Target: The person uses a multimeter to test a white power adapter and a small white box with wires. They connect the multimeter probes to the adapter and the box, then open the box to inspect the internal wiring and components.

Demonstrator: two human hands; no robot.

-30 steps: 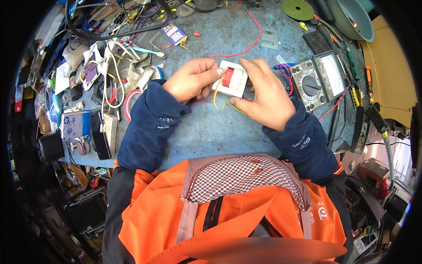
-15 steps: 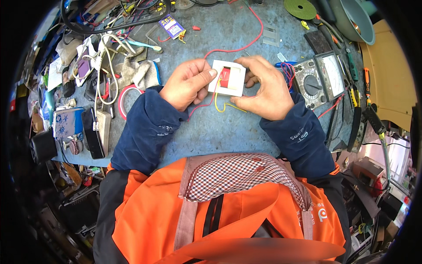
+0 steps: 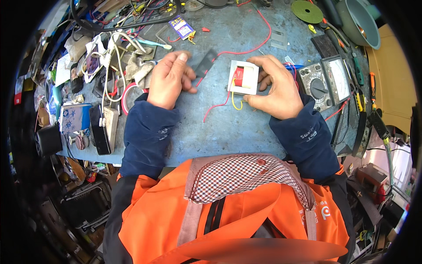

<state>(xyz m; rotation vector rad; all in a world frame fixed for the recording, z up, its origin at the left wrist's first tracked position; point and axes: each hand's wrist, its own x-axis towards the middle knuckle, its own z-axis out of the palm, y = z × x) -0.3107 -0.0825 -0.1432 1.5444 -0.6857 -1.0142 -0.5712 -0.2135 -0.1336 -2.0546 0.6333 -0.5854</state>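
A bright window [image 3: 399, 162], perhaps, glows right of the blue workbench [image 3: 211, 136].

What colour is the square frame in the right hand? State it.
The square frame is white; it shows best in the head view.

Open bench [image 3: 211, 138] between sleeves [image 3: 147, 134], white frame [image 3: 249, 79] beyond, multimeter [image 3: 320, 86] right

Over the blue bench [image 3: 206, 138], the right hand [image 3: 281, 92] is gripping a white frame [image 3: 251, 78] around a red coil [image 3: 238, 77]. From the frame, a yellow wire [image 3: 234, 104] is curling out at six o'clock. The left hand [image 3: 169, 81] is curling at nine, just beside a dark plate [image 3: 204, 64], contact unclear. A multimeter [image 3: 318, 86] is lying at three, a purple packet [image 3: 182, 27] at ten.
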